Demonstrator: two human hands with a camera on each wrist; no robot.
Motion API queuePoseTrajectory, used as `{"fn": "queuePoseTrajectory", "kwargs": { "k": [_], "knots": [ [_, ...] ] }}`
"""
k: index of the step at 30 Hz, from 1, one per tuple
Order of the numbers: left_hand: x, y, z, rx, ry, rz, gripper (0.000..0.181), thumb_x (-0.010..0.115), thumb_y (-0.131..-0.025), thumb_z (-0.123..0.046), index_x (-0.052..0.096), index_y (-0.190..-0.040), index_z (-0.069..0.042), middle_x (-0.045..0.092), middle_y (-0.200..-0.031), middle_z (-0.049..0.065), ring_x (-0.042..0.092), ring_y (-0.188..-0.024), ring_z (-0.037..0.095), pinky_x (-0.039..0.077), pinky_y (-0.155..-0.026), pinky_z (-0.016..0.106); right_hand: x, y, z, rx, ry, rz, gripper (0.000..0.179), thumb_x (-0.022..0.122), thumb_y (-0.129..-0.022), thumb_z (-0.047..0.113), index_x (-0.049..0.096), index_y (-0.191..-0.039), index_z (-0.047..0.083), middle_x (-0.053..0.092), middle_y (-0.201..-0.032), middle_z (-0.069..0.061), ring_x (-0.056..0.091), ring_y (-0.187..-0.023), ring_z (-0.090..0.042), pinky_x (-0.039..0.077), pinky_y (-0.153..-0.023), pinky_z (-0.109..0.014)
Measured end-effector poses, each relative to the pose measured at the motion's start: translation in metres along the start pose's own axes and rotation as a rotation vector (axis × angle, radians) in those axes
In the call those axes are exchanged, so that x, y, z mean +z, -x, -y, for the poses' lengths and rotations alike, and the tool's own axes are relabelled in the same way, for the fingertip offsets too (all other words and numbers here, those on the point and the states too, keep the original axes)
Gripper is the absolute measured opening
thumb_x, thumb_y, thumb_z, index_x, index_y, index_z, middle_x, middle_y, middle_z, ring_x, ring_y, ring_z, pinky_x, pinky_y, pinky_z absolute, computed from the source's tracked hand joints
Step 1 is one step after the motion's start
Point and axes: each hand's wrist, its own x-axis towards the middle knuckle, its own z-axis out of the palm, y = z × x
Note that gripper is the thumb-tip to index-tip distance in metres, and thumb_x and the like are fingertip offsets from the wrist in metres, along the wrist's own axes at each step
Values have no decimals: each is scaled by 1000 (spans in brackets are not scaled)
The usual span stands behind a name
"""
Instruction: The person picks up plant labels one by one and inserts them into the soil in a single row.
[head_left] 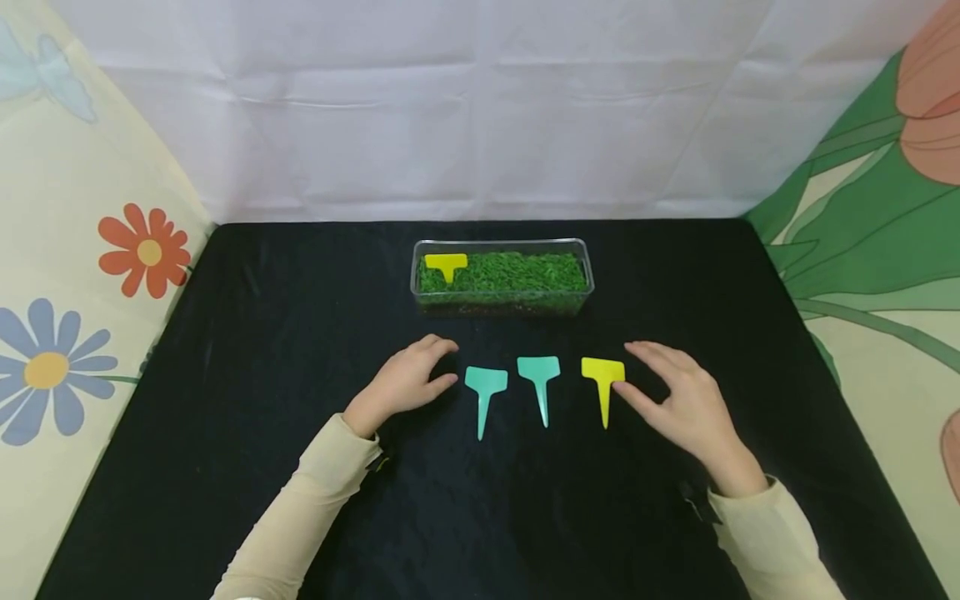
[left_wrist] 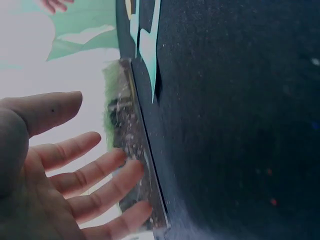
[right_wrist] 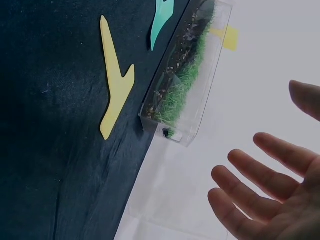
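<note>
Three T-shaped plant labels lie in a row on the black cloth: a teal label (head_left: 486,382) at left, another teal label (head_left: 540,371) in the middle and a yellow label (head_left: 603,371) at right. Just left of the row is my left hand (head_left: 408,375), its fingers spread and holding nothing. My right hand (head_left: 686,408) hovers beside the yellow label, thumb tip overlapping its edge in the head view; the right wrist view shows the palm bare and the fingers apart. Behind the row, a second yellow label (head_left: 446,263) stands upright in the grass at the left end of a clear planter (head_left: 502,307).
Green grass (head_left: 525,271) over dark soil fills the planter. A black cloth (head_left: 300,283) covers the table, with a white sheet (head_left: 480,108) hanging behind it. Flower-printed panels (head_left: 75,208) flank both sides.
</note>
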Motion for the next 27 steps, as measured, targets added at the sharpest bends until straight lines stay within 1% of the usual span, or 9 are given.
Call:
{"fn": "queuePoseTrajectory", "kwargs": {
  "k": [4, 6, 12, 15, 18, 22, 24, 27],
  "knots": [
    [1, -7, -4, 14, -66, 66, 44, 60, -87, -23, 50, -126, -3, 52, -119, 13, 54, -103, 26, 45, -84, 40, 0, 1, -1, 4, -4, -3, 50, 76, -71, 19, 60, -115, 1, 57, -116, -20, 51, -106, -39, 41, -80, -54],
    [2, -10, -6, 24, -117, 88, 47, 61, -87, -24, 49, -127, -4, 51, -121, 13, 53, -104, 28, 45, -82, 41, 0, 2, -2, 5, -3, -4, 50, 76, -71, 19, 60, -115, 2, 57, -115, -20, 51, -106, -39, 41, -80, -54],
    [9, -20, -12, 84, -304, 111, 54, 61, -86, -31, 46, -132, -9, 48, -127, 12, 49, -108, 29, 44, -80, 43, -1, 3, -3, 14, -5, -9, 51, 76, -70, 18, 60, -115, 2, 57, -116, -19, 51, -106, -38, 41, -81, -54],
    [13, -25, -15, 118, -363, 129, 55, 62, -86, -34, 46, -132, -10, 46, -128, 12, 47, -110, 29, 42, -82, 44, -1, 3, -3, 16, -5, -9, 51, 76, -70, 18, 60, -115, 2, 57, -116, -19, 51, -106, -38, 41, -81, -54],
    [17, -28, -18, 130, -407, 166, 56, 61, -86, -37, 45, -133, -11, 46, -127, 11, 47, -110, 29, 41, -81, 43, 0, 2, -3, 17, -8, -10, 50, 76, -70, 18, 60, -115, 2, 57, -116, -19, 51, -106, -38, 41, -81, -54],
    [22, -30, -19, 127, -425, 208, 58, 60, -85, -41, 44, -134, -13, 46, -126, 10, 47, -108, 28, 40, -80, 41, 1, 3, -2, 14, -10, -15, 49, 76, -70, 18, 60, -114, 1, 58, -116, -19, 51, -106, -38, 41, -81, -54],
    [25, -31, -19, 126, -428, 219, 60, 60, -85, -44, 43, -134, -13, 46, -126, 10, 47, -108, 28, 40, -79, 41, 0, 3, -2, 14, -9, -17, 49, 76, -70, 18, 61, -114, 1, 58, -115, -19, 51, -106, -38, 41, -81, -54],
    [28, -33, -19, 125, -448, 217, 63, 60, -84, -47, 44, -134, -13, 47, -125, 10, 47, -106, 28, 40, -78, 41, -1, 4, -1, 18, -7, -20, 49, 76, -70, 18, 61, -114, 1, 58, -116, -19, 51, -106, -38, 41, -82, -53]
  ]
}}
